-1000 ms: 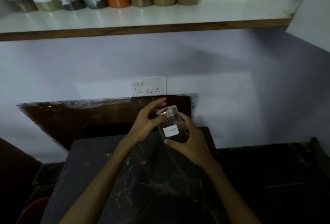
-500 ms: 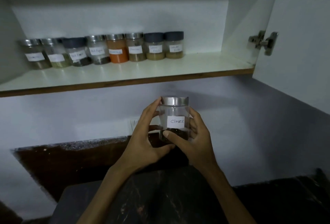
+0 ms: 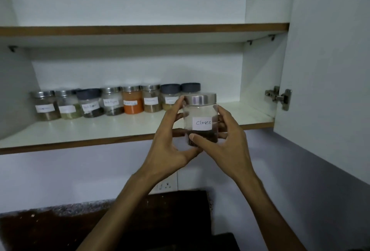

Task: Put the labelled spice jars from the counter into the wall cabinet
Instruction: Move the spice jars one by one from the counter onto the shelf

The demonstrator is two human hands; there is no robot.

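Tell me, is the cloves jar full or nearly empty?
Nearly empty. The cloves jar, held upright between left hand and right hand, shows only a dark layer at its bottom; the glass above looks clear.

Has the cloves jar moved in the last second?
Yes. The cloves jar has risen from near the wall socket up to the shelf edge.

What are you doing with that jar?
A person holds the cloves jar in both hands, left hand and right hand, in front of the open wall cabinet. It is not on the shelf yet. Eight labelled jars already stand in a row at the back of that shelf.
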